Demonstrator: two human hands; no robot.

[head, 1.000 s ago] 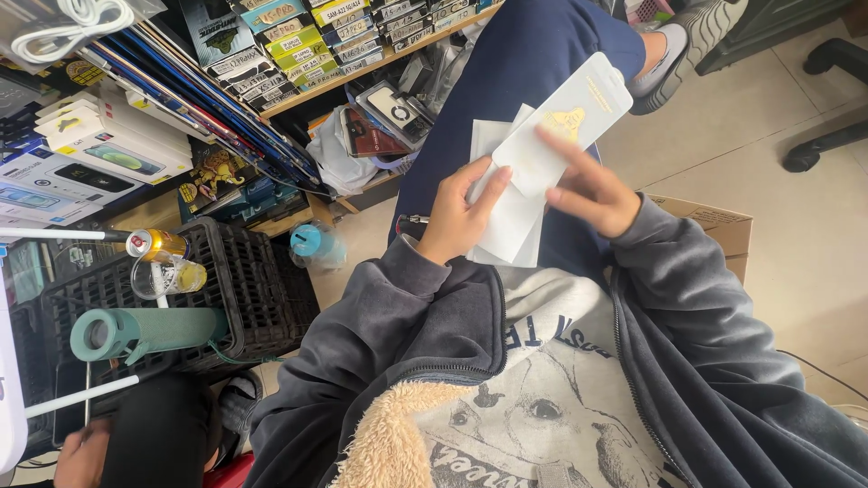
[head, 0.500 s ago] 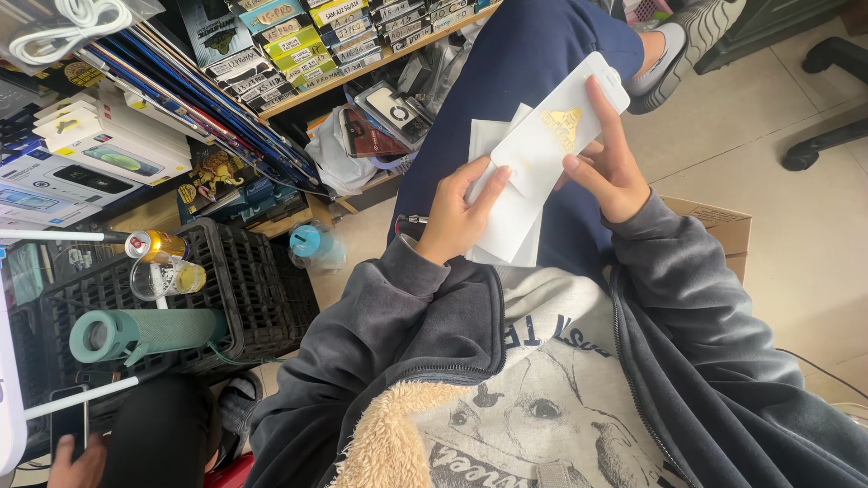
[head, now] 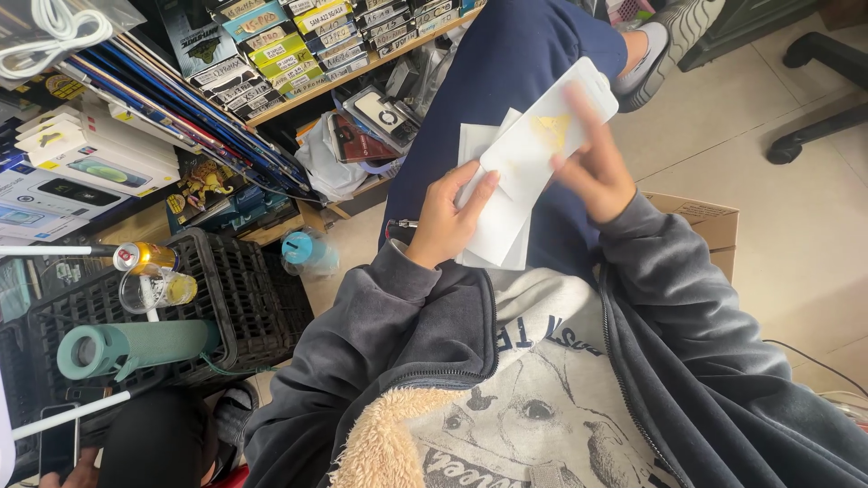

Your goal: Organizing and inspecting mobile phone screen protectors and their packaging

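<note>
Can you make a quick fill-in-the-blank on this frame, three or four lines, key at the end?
1. Both the left hand and the right hand hold a stack of ____ packets.
2. The top packet bears a ____ triangle mark.
3. The green bottle lies on its side on a ____ crate.
4. The cardboard box sits on the person's ____ side.

Missing words: white; yellow; black; right

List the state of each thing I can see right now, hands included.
White sleeve: held up over the lap, tilted.
White sheets: stacked behind the sleeve, held.
Left hand: gripping the sheets.
Right hand: fingers on the sleeve.
Green bottle: lying on its side.
Can: lying on the crate.
</note>
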